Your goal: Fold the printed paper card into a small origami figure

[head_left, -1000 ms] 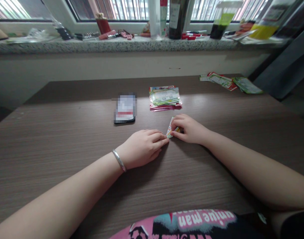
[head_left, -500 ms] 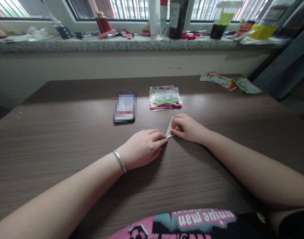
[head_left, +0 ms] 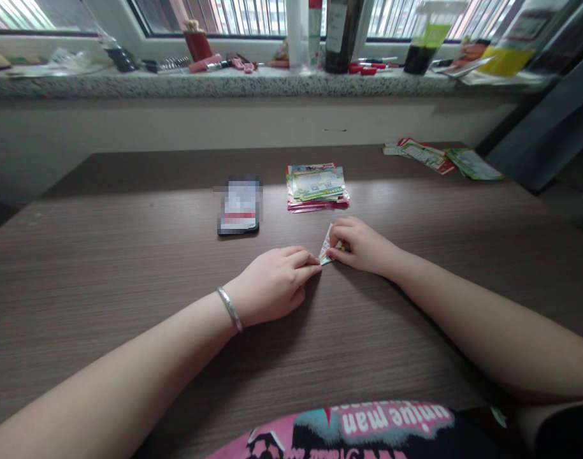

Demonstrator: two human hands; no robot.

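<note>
A small piece of printed paper (head_left: 325, 252), folded to a slanted edge, lies on the brown table (head_left: 143, 357) with its right part covered by my right hand (head_left: 361, 245). The right thumb and fingers are curled together on it in a pinch. My left hand (head_left: 278, 284), with a silver bangle at the wrist, presses its closed fingertips on the paper's lower left corner. How much of the paper lies under those left fingertips is hidden.
Beyond my hands lies a stack of colourful printed packets (head_left: 317, 188). A phone (head_left: 239, 207) with a blurred screen is left of it. More packets (head_left: 427, 157) lie at the far right corner. Bottles (head_left: 338, 38) and small items crowd the stone windowsill (head_left: 253, 86).
Both hands hold almost the same place on the paper. The lower fingers of my left hand have curled in slightly.
</note>
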